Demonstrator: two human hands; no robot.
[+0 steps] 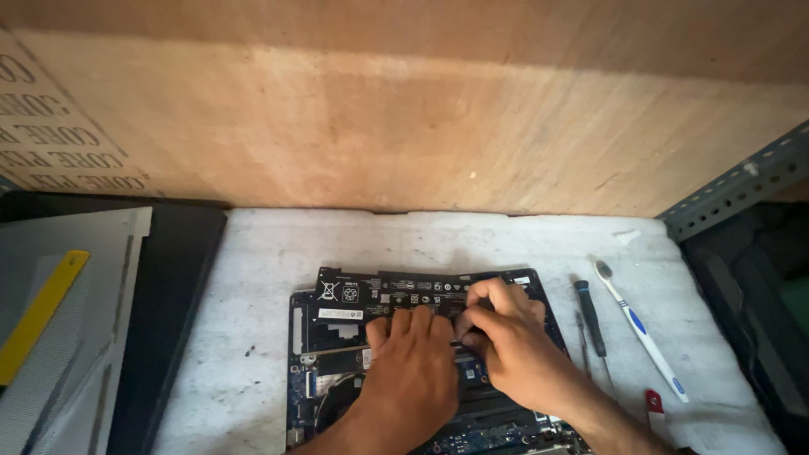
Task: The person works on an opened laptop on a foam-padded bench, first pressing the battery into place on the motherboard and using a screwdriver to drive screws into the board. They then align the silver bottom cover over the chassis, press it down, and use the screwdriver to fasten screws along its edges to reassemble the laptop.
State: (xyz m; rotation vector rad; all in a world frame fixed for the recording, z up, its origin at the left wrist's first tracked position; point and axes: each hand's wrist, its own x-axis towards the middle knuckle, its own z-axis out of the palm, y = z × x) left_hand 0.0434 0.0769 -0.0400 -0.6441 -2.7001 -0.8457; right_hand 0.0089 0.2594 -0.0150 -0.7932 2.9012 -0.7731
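Observation:
An opened laptop base (313, 371) lies on a white padded mat (253, 278), its dark circuit boards exposed. A long black battery pack (371, 295) with white symbols runs along its far edge. My left hand (410, 371) lies flat on the laptop's middle, fingers pressing just below the battery. My right hand (510, 341) comes in from the right, its fingers curled and pinching at the battery's near edge beside the left fingertips. What the right fingers pinch is hidden.
A black-handled screwdriver (588, 316) and a white and blue toothbrush (640, 329) lie right of the laptop, a red-tipped tool (655, 404) nearer me. A grey panel (84, 337) with a yellow strip (38, 316) sits left. Plywood wall (404, 126) behind, a metal rack post (742, 181) right.

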